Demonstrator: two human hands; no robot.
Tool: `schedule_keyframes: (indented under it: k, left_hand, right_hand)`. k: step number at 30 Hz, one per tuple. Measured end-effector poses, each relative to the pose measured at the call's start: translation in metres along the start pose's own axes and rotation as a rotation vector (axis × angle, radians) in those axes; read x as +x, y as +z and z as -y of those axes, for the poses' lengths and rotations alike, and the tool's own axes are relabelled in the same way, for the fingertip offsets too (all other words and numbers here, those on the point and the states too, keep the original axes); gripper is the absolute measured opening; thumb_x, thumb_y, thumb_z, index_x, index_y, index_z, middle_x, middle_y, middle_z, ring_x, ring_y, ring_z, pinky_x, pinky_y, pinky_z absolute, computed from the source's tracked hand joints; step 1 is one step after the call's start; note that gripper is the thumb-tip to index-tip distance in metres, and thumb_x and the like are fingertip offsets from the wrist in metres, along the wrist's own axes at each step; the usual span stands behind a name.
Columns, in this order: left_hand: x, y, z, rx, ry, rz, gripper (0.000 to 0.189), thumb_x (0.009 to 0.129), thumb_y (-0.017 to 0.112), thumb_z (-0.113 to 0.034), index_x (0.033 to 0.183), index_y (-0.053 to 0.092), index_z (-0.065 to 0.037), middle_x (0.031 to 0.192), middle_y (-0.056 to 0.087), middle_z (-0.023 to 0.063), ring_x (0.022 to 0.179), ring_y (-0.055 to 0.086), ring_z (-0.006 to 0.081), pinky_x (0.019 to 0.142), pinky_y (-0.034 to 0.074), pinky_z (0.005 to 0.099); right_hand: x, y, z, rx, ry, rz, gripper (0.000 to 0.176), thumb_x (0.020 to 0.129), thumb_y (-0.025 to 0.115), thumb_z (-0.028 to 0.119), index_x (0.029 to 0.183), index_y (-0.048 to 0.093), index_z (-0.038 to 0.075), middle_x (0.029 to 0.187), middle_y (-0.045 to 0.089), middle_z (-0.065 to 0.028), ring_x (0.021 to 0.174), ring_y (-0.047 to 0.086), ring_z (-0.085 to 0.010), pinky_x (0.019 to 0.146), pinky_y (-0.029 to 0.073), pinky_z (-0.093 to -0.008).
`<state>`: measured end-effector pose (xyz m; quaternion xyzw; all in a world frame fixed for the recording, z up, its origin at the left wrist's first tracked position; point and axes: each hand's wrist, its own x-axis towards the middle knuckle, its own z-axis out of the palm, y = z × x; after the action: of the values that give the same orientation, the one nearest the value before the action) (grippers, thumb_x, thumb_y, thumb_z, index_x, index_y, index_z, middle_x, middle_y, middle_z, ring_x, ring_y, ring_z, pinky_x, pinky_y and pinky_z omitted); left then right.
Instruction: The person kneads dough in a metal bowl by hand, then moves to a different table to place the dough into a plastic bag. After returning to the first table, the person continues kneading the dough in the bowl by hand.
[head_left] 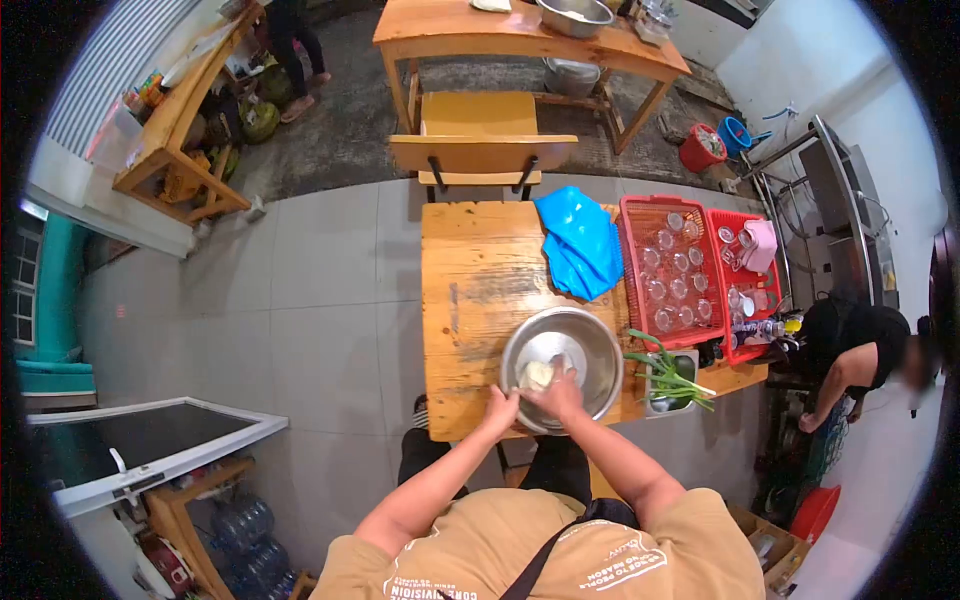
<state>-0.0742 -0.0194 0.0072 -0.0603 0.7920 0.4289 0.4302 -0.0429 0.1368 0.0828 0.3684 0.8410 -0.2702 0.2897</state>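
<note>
A wide metal bowl (612,365) rests on the wooden table in front of me. Inside it, toward the near left, lies a pale lump of dough (537,376). My right hand (560,394) reaches into the bowl with its fingers closed against the dough. At the bowl's near left rim, my left hand (502,408) is closed on the edge. Right of the bowl, green leafy stalks (672,372) lie across a small metal container (684,402). Beyond the bowl is a crumpled blue plastic bag (578,245).
A red crate (628,235) of upturned glasses stands at the table's right, beside a second red basket (735,345) with a pink item (761,246). A wooden chair (480,150) is at the far edge. Another person (850,350) bends down at the right.
</note>
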Motion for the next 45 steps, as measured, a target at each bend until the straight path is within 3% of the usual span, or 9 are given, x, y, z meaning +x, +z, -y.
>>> schedule_keyframes:
  k: [2,4,8,11,20,26,30,37,45]
  left_hand:
    - [-0.016,-0.034,0.014,-0.121,0.03,0.094,0.06,0.101,0.055,-0.037,0.144,0.041,0.002,0.131,0.06,0.0335,0.121,0.059,0.0486,0.105,0.045,0.0489]
    - [-0.023,-0.083,0.04,0.025,0.214,0.236,0.046,0.105,0.055,-0.04,0.128,0.054,0.001,0.115,0.067,0.0132,0.107,0.066,0.023,0.084,0.057,0.0384]
    - [-0.056,-0.208,0.081,-0.101,-0.091,0.285,0.038,0.1,0.06,-0.033,0.12,0.065,-0.002,0.1,0.071,0.0139,0.093,0.067,0.0148,0.068,0.056,0.035]
    - [-0.036,-0.28,0.181,0.319,-0.072,-0.069,0.048,0.094,0.057,-0.042,0.119,0.067,-0.002,0.116,0.07,0.0247,0.111,0.067,0.0398,0.094,0.052,0.0475]
    - [-0.032,-0.36,0.267,0.243,-0.278,-0.306,0.038,0.093,0.06,-0.034,0.106,0.071,0.0,0.104,0.072,0.0252,0.101,0.069,0.0434,0.09,0.054,0.0504]
    - [-0.023,-0.377,0.174,0.517,-0.115,-0.141,0.04,0.095,0.061,-0.033,0.118,0.067,-0.002,0.119,0.068,0.0251,0.114,0.065,0.0399,0.097,0.051,0.0475]
    - [0.031,-0.425,0.158,0.555,0.11,-0.037,0.034,0.093,0.065,-0.033,0.107,0.069,-0.002,0.11,0.072,0.0219,0.105,0.069,0.0372,0.091,0.053,0.0466]
    - [0.132,-0.61,0.142,0.473,0.155,0.004,0.031,0.091,0.07,-0.036,0.087,0.071,-0.005,0.081,0.076,0.0105,0.077,0.072,0.0254,0.076,0.056,0.0415]
    - [0.175,-0.754,0.144,0.182,-0.007,-0.248,0.048,0.101,0.056,-0.048,0.083,0.07,-0.005,0.074,0.074,0.0088,0.066,0.07,0.0182,0.064,0.055,0.0366]
  right_hand:
    - [0.007,0.024,-0.006,-0.085,0.025,-0.098,0.129,0.068,0.084,0.066,0.16,0.02,0.002,0.151,0.036,-0.0314,0.135,0.044,-0.0537,0.108,0.045,-0.0518]
    - [0.054,0.079,-0.032,-0.085,-0.263,-0.564,0.124,0.067,0.085,0.063,0.159,0.026,0.004,0.15,0.035,-0.0366,0.136,0.041,-0.0544,0.107,0.046,-0.0562]
    - [0.031,0.05,0.001,0.046,-0.08,-0.497,0.11,0.066,0.089,0.055,0.15,0.042,0.002,0.147,0.038,-0.0368,0.13,0.045,-0.0534,0.107,0.044,-0.0575]
    - [0.046,0.055,-0.006,0.004,0.021,-0.451,0.085,0.065,0.088,0.049,0.134,0.058,0.008,0.132,0.049,-0.0299,0.123,0.051,-0.0474,0.105,0.046,-0.0525]
    - [0.055,0.022,0.054,0.331,0.052,-0.317,0.116,0.073,0.08,0.063,0.159,0.027,0.007,0.145,0.042,-0.0336,0.129,0.051,-0.0481,0.107,0.044,-0.0527]
    - [0.038,0.016,0.069,0.03,0.074,-0.484,0.087,0.086,0.071,0.052,0.151,0.039,0.004,0.138,0.052,-0.0286,0.122,0.057,-0.0439,0.104,0.048,-0.0467]
    - [0.028,0.008,0.058,0.123,0.007,-0.618,0.031,0.089,0.069,0.027,0.105,0.069,0.001,0.114,0.066,-0.0294,0.109,0.063,-0.0444,0.092,0.05,-0.05]
    - [-0.031,0.007,0.11,0.253,0.351,-0.699,0.025,0.092,0.067,0.026,0.095,0.072,0.002,0.097,0.071,-0.0224,0.091,0.068,-0.0409,0.083,0.053,-0.0489]
    - [-0.005,-0.01,0.171,0.103,0.179,-0.846,0.019,0.084,0.067,0.017,0.09,0.071,0.0,0.091,0.071,-0.0242,0.089,0.069,-0.0414,0.082,0.054,-0.049]
